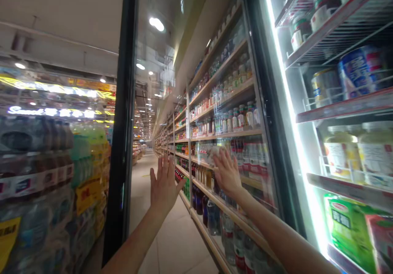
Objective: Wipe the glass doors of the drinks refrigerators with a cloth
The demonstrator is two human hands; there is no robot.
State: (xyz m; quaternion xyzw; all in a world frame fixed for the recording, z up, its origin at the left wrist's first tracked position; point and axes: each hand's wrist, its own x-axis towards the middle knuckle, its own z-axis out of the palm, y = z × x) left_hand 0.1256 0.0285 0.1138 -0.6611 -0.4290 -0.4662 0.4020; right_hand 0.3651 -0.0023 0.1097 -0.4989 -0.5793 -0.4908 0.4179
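Observation:
A tall glass door (196,12) with a black frame stands swung open in front of me. My left hand (164,186) lies against the glass, its palm flat and fingers spread. Farther right, my right hand (229,171) presses a crumpled whitish cloth (215,153) to the pane under its fingertips. The cloth is blurred and partly covered by the fingers, so its exact kind is hard to make out.
To the right is the lit cooler, with jars (301,30), cans and bottles (337,151) on wire shelves (346,110). Long shelves of bottles (239,120) show through the glass. Stacked bottle packs (33,171) stand at left, beside the aisle floor (172,245).

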